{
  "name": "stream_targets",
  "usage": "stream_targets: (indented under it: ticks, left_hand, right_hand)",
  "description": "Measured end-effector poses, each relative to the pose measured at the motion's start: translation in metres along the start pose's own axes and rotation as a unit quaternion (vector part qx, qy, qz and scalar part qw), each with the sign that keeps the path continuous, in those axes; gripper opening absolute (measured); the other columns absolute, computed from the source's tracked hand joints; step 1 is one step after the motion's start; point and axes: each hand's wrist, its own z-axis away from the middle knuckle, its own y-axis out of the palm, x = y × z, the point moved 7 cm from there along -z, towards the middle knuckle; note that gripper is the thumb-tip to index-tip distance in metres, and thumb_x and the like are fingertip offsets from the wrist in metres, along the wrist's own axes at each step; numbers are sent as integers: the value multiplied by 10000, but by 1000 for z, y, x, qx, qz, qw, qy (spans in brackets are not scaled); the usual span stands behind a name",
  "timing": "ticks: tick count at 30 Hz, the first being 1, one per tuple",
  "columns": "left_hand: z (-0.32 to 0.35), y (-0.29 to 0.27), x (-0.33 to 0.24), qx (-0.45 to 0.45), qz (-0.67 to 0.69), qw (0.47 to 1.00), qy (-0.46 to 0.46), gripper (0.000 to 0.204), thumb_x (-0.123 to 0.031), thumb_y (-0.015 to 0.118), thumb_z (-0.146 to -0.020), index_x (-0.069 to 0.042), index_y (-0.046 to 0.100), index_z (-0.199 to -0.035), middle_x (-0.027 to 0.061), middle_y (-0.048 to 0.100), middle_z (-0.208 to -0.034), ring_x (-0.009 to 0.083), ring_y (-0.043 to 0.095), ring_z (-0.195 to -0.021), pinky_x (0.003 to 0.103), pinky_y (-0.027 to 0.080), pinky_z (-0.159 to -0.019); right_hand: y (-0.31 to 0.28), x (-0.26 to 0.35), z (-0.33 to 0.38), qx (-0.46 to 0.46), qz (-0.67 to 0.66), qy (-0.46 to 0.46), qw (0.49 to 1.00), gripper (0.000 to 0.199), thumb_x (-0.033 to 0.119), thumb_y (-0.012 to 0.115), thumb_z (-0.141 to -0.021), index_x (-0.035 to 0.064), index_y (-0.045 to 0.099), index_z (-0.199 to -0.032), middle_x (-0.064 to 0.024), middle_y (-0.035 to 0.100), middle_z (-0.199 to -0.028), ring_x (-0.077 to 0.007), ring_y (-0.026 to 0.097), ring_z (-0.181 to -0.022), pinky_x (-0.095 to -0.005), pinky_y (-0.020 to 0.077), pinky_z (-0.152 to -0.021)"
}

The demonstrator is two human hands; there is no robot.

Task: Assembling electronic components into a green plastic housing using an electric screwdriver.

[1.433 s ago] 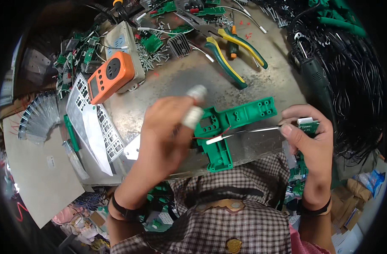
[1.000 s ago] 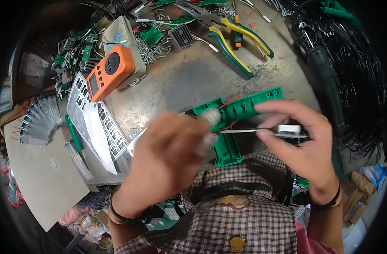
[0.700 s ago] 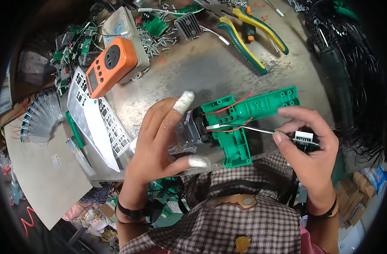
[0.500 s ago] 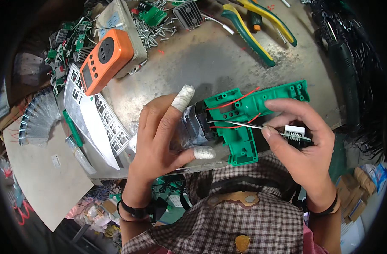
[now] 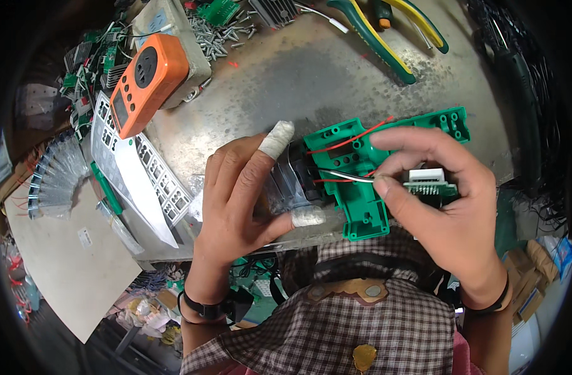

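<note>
Centre frame, on the metal bench (image 5: 336, 69), lies the green plastic shell (image 5: 361, 187). My left hand (image 5: 242, 194) clamps the grey motor (image 5: 292, 181) into it; my right hand (image 5: 442, 194) pinches a small circuit board (image 5: 426, 185), wires trailing. Seating step, I judge; next needs careful wire routing.

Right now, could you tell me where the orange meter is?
In the head view, the orange meter lies upper left on the metal table, beside scattered screws, up-left of the left hand.
</note>
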Motion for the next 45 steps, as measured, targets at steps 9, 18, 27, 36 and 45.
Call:
stream_targets:
  ticks: [9,18,27,36,45]
  left_hand:
    - [0,1,-1,-20,-1,1000,-1,1009,-532,863,-616,76,544,-1356,193,607,-1192,306,606,-1054,405,487,-921]
    - [0,3,-1,-21,-11,1000,2,1011,-539,863,-613,80,550,-1349,198,618,-1214,311,607,-1086,409,487,-945]
    - [1,3,-2,-24,-18,1000,-8,1012,-542,864,-616,80,552,-1349,199,618,-1220,315,611,-1100,409,489,-955]
    - [3,3,1,-48,1,999,-7,908,-549,788,-695,43,575,-1350,172,656,-1191,319,621,-1043,412,467,-906]
    - [0,3,-1,-49,6,999,-14,889,-518,807,-680,38,585,-1338,167,656,-1193,323,625,-1046,425,470,-915]
  right_hand:
    - [-2,-9,10,-25,-81,87,993,366,-23,708,-859,-10,654,-1221,-32,704,-857,-21,558,-670,-178,438,-588]
    - [-4,-5,12,-21,1,-16,1000,428,-20,690,-885,-27,619,-1307,-126,743,-1030,-91,663,-893,-209,504,-711]
    - [1,-9,12,-33,-57,-10,998,416,-41,674,-888,-30,623,-1301,-144,743,-1016,-97,672,-878,-197,501,-692]
    - [2,-14,11,-41,-77,46,995,380,11,703,-892,-8,651,-1268,-122,756,-960,-7,562,-596,-166,435,-532]
    - [9,-18,12,-22,-114,92,989,378,20,703,-895,-1,651,-1268,-104,759,-964,-3,558,-590,-161,428,-523]
